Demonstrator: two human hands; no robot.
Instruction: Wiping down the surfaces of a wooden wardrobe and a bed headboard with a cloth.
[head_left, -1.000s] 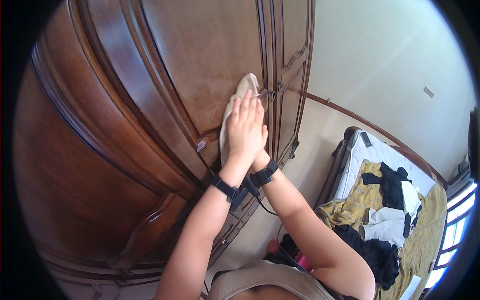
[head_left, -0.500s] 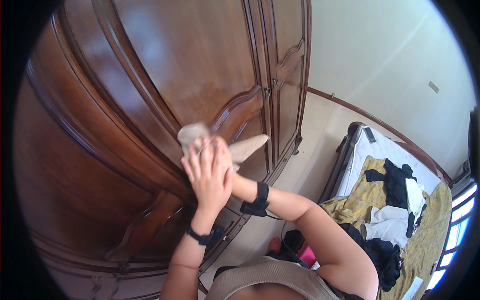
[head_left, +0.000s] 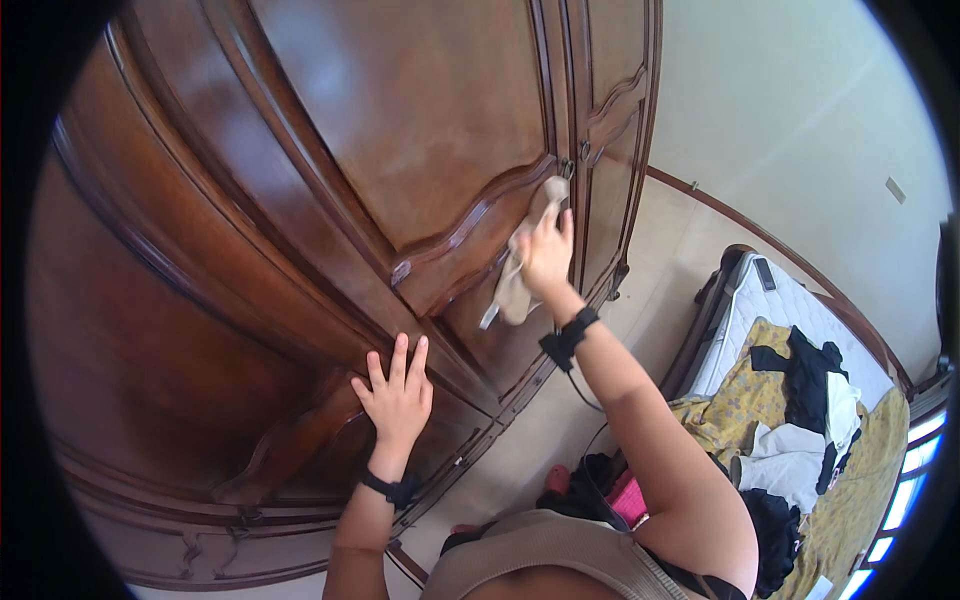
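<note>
cloth (head_left: 514,296) beneath fingers (head_left: 567,228) of right hand (head_left: 547,260)

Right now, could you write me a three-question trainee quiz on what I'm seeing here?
1. Which hand is on the beige cloth at the wooden wardrobe?
2. True or false: the left hand is clenched into a fist.
3. Relative to the bed, the black and white clothes lie: A) under it; B) on it; C) leaning against its side.

Key: 1. The right hand. 2. False; it is spread open. 3. B.

Hands (head_left: 395,402) (head_left: 546,258) apart, left fingers (head_left: 399,362) spread, right arm (head_left: 632,400) extended.
</note>
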